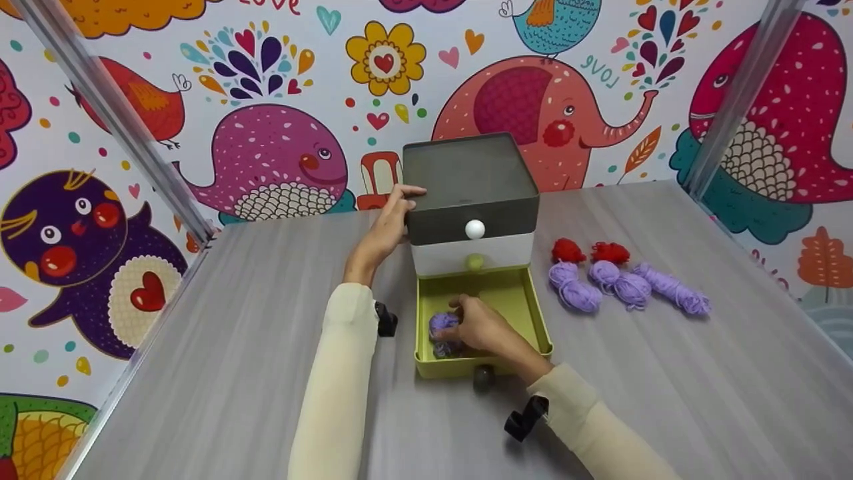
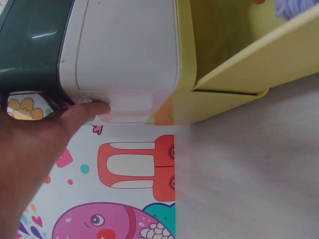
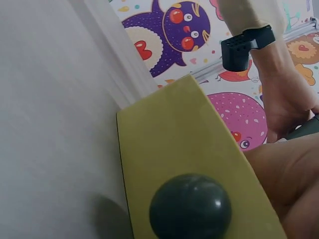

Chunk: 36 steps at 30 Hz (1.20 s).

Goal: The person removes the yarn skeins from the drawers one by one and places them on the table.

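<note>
A small stacked drawer cabinet [image 1: 470, 223] has a dark top, a white middle and a yellow-green bottom drawer [image 1: 543, 333] pulled out. My left hand [image 1: 388, 227] rests on the cabinet's upper left edge, fingertips on the dark top; the left wrist view shows the thumb against the white side. Inside the drawer lies a purple yarn skein [image 1: 442, 325] by the left wall. Over it, my right hand [image 1: 485, 327] reaches in, thumb across the yarn and index finger spread away from it. The right wrist view shows mostly the drawer front and its dark round knob [image 3: 191, 206].
Right of the cabinet, two red yarn bundles [image 1: 568, 251] lie behind three purple skeins [image 1: 620, 283] on the grey table [image 1: 253, 347]. A wall with cartoon animals [image 1: 280, 153] stands behind, with metal posts [image 1: 746, 93] at the corners.
</note>
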### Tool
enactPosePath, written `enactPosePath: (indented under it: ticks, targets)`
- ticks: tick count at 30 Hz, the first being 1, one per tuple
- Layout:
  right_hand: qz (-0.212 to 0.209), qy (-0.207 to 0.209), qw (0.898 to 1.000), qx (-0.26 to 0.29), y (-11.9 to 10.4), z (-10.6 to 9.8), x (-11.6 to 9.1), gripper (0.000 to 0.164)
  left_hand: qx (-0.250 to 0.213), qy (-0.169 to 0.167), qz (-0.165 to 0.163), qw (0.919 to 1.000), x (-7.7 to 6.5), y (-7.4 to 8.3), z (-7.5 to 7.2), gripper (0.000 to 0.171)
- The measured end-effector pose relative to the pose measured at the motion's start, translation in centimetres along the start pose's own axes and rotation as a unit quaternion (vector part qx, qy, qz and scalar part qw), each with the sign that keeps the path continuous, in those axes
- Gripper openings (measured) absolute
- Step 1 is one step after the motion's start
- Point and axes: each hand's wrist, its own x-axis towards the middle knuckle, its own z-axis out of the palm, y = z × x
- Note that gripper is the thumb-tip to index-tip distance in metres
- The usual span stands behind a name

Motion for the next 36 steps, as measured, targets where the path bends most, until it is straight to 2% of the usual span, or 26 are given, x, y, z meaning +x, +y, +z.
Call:
enactPosePath:
  ticks: [3,8,15,28,36]
  targets:
    - [-0.001,-0.007,1.0,-0.002,0.0,-0.1,0.0,0.064,0.001,0.0,-0.002,1.0,0.0,0.1,0.1,0.037]
    - [-0.012,-0.01,1.0,0.002,0.3,-0.1,0.2,0.055,-0.009,0.002,-0.008,0.9999,0.2,0.1,0.2,0.036]
    - [-0.021,0.0,1.0,0.0,0.4,-0.6,0.1,0.052,-0.012,0.001,-0.009,0.9999,0.4,0.1,0.3,0.036]
    - [-0.026,0.022,0.999,0.006,0.2,-3.0,-0.4,0.049,-0.002,-0.006,-0.002,1.0,0.1,0.1,0.3,0.037]
    - [-0.036,0.021,0.999,0.014,0.0,-4.2,-0.5,0.049,-0.003,-0.004,-0.003,1.0,0.1,0.0,0.0,0.037]
